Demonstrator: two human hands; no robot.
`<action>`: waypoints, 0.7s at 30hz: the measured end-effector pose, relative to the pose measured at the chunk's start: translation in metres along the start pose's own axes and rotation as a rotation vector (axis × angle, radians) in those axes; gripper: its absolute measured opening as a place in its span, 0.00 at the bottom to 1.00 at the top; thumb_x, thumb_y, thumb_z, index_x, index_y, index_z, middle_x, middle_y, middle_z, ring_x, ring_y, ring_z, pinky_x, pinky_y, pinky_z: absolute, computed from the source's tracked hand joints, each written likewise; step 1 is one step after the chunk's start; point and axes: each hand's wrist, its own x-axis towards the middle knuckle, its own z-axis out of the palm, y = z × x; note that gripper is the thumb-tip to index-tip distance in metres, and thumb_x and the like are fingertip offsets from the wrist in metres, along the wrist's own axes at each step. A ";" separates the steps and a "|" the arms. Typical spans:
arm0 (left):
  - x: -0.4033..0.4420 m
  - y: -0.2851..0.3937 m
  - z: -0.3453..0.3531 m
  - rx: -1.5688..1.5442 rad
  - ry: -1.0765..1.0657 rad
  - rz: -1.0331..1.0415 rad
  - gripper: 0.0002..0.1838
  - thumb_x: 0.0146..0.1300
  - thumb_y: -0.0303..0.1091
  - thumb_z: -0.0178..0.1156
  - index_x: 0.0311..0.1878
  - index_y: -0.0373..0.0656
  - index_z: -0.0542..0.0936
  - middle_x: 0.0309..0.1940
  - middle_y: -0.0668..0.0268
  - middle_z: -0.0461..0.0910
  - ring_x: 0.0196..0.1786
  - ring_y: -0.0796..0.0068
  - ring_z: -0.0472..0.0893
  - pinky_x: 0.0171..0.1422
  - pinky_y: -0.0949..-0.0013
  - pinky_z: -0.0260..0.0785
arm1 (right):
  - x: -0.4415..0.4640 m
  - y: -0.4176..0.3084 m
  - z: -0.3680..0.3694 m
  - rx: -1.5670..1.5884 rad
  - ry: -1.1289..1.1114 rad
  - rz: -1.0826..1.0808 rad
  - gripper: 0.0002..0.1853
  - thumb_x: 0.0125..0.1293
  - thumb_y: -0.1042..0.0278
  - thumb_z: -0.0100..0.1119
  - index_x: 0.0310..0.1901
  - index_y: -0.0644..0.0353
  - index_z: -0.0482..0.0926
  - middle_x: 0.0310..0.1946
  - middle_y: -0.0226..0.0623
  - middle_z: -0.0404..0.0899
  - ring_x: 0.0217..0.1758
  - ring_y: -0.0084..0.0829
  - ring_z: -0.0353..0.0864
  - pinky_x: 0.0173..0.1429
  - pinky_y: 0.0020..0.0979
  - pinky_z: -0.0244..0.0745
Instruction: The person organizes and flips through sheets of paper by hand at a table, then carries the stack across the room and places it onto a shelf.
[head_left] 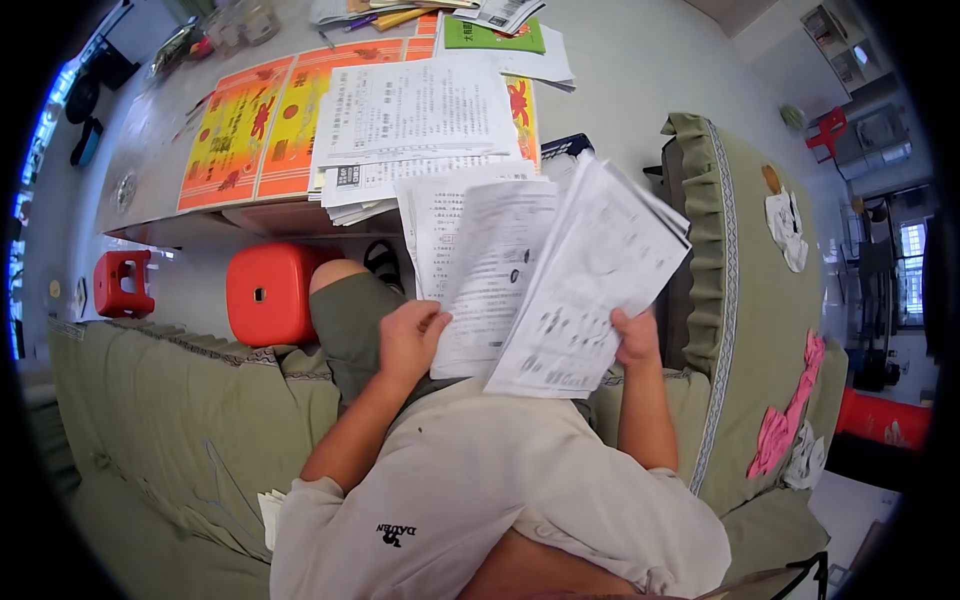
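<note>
Over my lap, my left hand [411, 340] pinches the lower left edge of some printed worksheets [490, 260], its thumb and fingers closed on the paper. My right hand [637, 337] grips the right edge of a thicker stack of printed sheets [600, 275], thumb on top and the other fingers hidden beneath. This right stack tilts outward and overlaps the left worksheets. Text and small pictures cover the pages, too small to read. Just beyond, another pile of printed papers [415, 110] lies on the table.
The table [150, 150] carries orange-and-yellow printed sheets [235, 130], a green booklet [495, 35] and glass jars [258, 20]. Red stools [268, 292] stand at its near left. A green-covered sofa [170, 410] surrounds me, with a pink cloth [785, 415] on its right part.
</note>
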 end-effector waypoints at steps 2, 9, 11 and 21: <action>-0.001 0.016 -0.003 -0.050 -0.023 0.258 0.06 0.50 0.21 0.68 0.32 0.34 0.80 0.26 0.57 0.79 0.26 0.65 0.78 0.31 0.71 0.70 | 0.001 0.011 0.004 -0.032 -0.037 0.038 0.38 0.51 0.75 0.73 0.64 0.62 0.65 0.58 0.36 0.74 0.61 0.35 0.73 0.65 0.38 0.68; -0.001 0.033 0.000 -0.209 -0.252 0.271 0.04 0.51 0.19 0.65 0.31 0.34 0.81 0.27 0.59 0.81 0.31 0.64 0.81 0.37 0.71 0.73 | 0.004 0.001 0.008 -0.105 -0.132 -0.025 0.35 0.51 0.69 0.74 0.61 0.62 0.68 0.55 0.38 0.75 0.59 0.37 0.75 0.64 0.40 0.70; -0.002 0.019 -0.001 -0.188 -0.172 0.178 0.06 0.51 0.21 0.66 0.34 0.34 0.81 0.29 0.58 0.81 0.32 0.66 0.81 0.37 0.71 0.73 | 0.005 -0.007 0.003 -0.210 -0.048 -0.109 0.37 0.49 0.71 0.74 0.61 0.65 0.66 0.54 0.39 0.76 0.57 0.37 0.76 0.62 0.39 0.71; 0.008 -0.010 0.014 0.155 0.012 -0.234 0.33 0.44 0.33 0.75 0.53 0.37 0.72 0.37 0.58 0.74 0.36 0.65 0.77 0.41 0.64 0.73 | 0.005 -0.016 -0.008 0.001 -0.089 -0.038 0.42 0.46 0.75 0.75 0.64 0.66 0.63 0.57 0.41 0.74 0.60 0.40 0.75 0.65 0.40 0.70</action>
